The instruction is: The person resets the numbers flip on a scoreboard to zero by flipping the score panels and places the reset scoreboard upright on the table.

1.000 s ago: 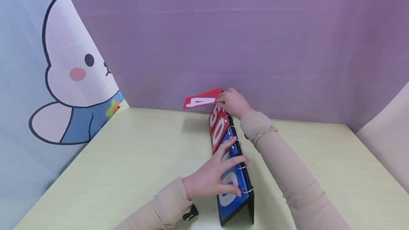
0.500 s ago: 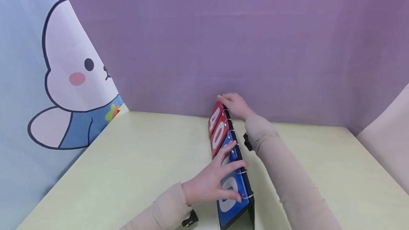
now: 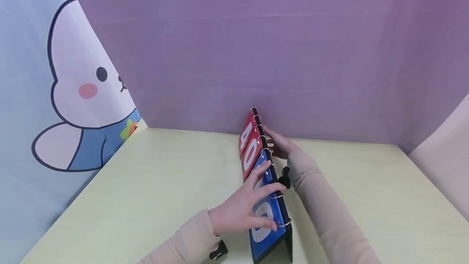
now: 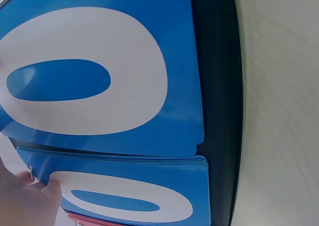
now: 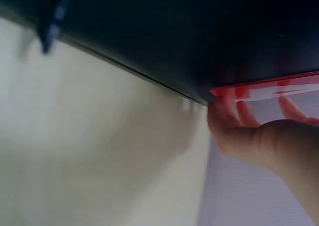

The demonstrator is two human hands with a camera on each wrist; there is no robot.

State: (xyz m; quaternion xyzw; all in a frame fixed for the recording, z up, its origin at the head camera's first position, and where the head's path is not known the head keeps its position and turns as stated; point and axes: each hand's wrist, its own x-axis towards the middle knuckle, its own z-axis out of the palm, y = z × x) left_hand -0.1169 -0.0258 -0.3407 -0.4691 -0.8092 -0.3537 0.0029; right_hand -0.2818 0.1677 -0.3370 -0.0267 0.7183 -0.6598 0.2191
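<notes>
A flip scoreboard point(image 3: 287, 235) stands tented on the table, with metal rings along its black top edge. Its red cards read 4 point(image 3: 244, 134) and 0 point(image 3: 250, 156). My left hand point(image 3: 234, 213) rests with spread fingers over the blue cards point(image 3: 261, 241) and reaches the ringed edge. In the left wrist view both blue cards show 0, one large point(image 4: 179, 52) and one narrower point(image 4: 199, 203). Behind the board, my right hand point(image 3: 281, 144) is partly hidden. The right wrist view shows its extended fingers touching a red card point(image 5: 279, 86) beside the black back panel point(image 5: 149, 32).
The pale yellow-green table point(image 3: 176, 190) lies around the scoreboard. A purple cloth point(image 3: 234, 48) rises just behind it. At left hangs a light blue sheet point(image 3: 22, 93) with a cartoon animal. Black wrist pieces sit under both sleeves, the right one point(image 3: 284, 177) close to the board.
My right hand has flipped a red 4 card over the rings; the front now reads 4 where 5 showed. It then moved down behind the board. The left hand stays in place.
</notes>
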